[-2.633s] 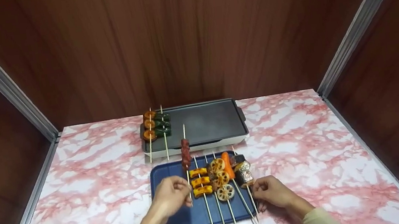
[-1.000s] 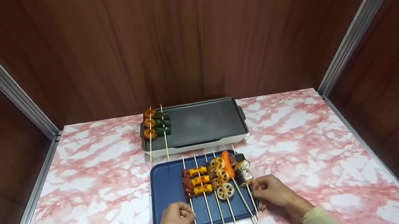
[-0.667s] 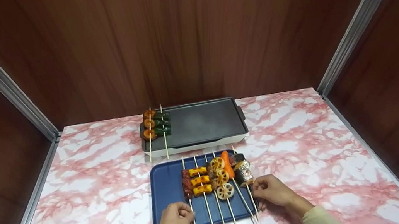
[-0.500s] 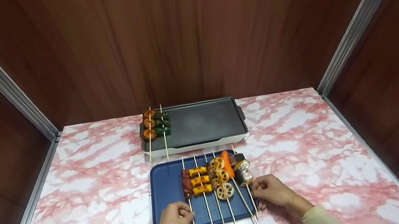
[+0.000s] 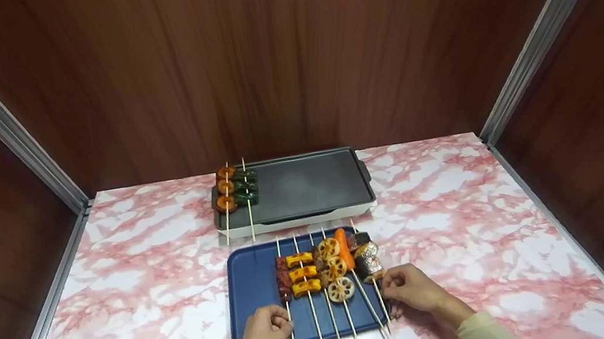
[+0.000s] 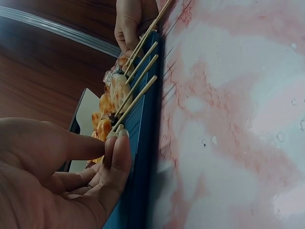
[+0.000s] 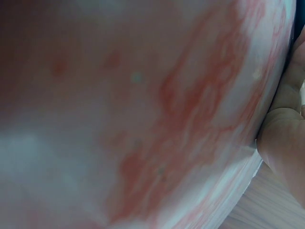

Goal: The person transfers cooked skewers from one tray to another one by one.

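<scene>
A blue tray (image 5: 251, 295) holds a row of skewers. My left hand (image 5: 266, 334) pinches the lower stick of the red meat skewer (image 5: 283, 278), whose meat lies on the tray; in the left wrist view the stick's end (image 6: 118, 128) shows between thumb and fingertips. Right of it lie a yellow skewer (image 5: 303, 273), a brownish one partly hidden, a lotus root skewer (image 5: 337, 269), an orange carrot-like one (image 5: 344, 249) and a dark, silvery-skinned one (image 5: 371, 263). My right hand (image 5: 413, 290) grips the tray's right edge with curled fingers, close beside that last stick.
Behind the tray stands a grey griddle (image 5: 310, 186). On its left side lie a skewer of orange-brown slices (image 5: 226, 186) and a dark green skewer (image 5: 246, 186). Brown panels (image 5: 275, 61) close in the back and sides of the marbled table (image 5: 153, 285).
My left hand has brought the red meat skewer down and toward me, from over the tray's far edge onto the tray beside the yellow one. The right hand has stayed in place.
</scene>
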`<action>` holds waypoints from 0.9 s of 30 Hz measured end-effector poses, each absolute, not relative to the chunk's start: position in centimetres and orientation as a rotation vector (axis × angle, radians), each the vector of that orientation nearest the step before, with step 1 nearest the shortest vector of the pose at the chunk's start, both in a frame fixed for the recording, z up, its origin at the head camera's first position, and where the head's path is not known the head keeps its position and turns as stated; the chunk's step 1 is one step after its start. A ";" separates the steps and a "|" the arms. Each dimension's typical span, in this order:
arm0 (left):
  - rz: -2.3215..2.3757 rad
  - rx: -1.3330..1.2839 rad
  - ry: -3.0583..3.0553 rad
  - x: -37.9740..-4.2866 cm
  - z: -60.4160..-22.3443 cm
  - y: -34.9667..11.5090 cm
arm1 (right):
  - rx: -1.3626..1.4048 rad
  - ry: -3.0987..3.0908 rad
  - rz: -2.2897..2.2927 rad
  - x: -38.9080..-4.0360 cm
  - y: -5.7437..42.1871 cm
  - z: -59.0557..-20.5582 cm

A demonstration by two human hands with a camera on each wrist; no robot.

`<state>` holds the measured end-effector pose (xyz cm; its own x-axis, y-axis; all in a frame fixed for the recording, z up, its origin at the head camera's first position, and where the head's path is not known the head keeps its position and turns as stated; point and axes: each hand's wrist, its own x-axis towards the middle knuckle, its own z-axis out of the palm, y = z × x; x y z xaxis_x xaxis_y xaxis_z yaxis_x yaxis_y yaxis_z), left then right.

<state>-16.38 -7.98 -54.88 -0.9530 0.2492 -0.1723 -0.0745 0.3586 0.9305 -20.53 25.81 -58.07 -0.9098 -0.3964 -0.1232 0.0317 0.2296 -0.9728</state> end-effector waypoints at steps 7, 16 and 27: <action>1.638 0.175 2.334 -16.4 -54.9 -8.1 | -0.329 2.146 -1.740 -20.5 25.8 -58.1; 1.605 0.126 2.301 -16.5 -54.7 -8.6 | -0.323 2.218 -1.692 -20.7 25.9 -58.1; 1.594 0.199 2.417 -18.0 -51.4 -9.6 | -0.324 2.195 -1.706 -20.6 25.8 -58.2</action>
<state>-17.99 -9.62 -51.39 -0.9621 0.2431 -0.1233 -0.0176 0.3961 0.9181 -20.61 25.81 -58.16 -0.9158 -0.3812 -0.1267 0.0286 0.2528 -0.9671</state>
